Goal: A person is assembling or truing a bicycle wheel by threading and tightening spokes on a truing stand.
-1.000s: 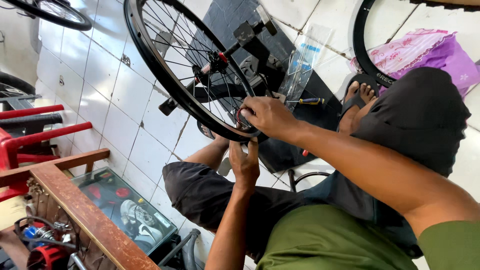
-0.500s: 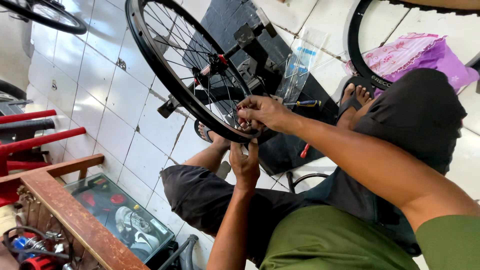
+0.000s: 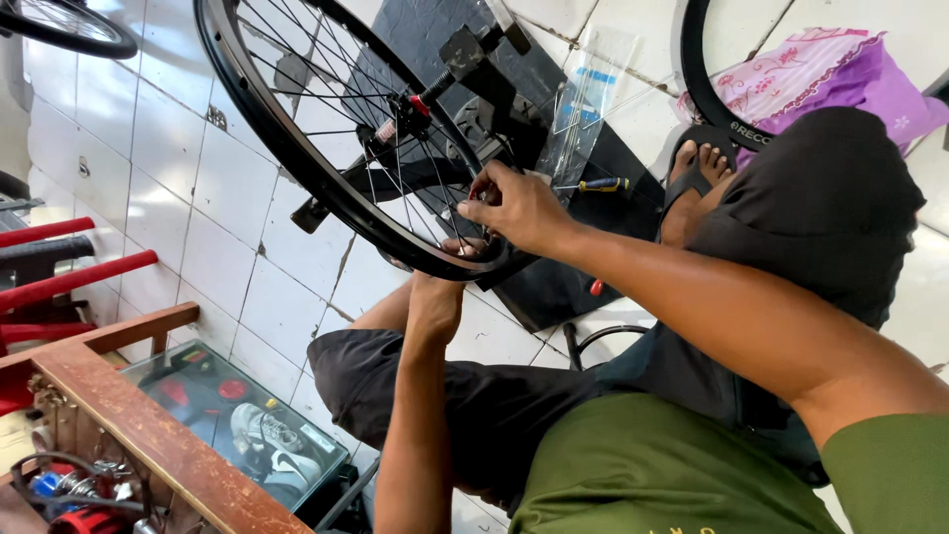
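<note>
1. Standing upright in a black truing stand (image 3: 494, 69) on the white tiled floor (image 3: 129, 148), the black spoked bicycle wheel (image 3: 326, 148) is just in front of the person's knees.
2. The right hand (image 3: 519, 208) is closed with pinched fingers at the spokes near the lower rim; what it pinches is too small to tell.
3. The left hand (image 3: 440, 292) reaches up under the rim and touches it; the fingers are hidden, so the grip cannot be told.
4. A screwdriver with yellow handle (image 3: 598, 184) lies on the stand's base, beside a clear plastic bag (image 3: 583, 109).
5. A wooden cabinet with glass top (image 3: 168, 435) stands at the lower left.
</note>
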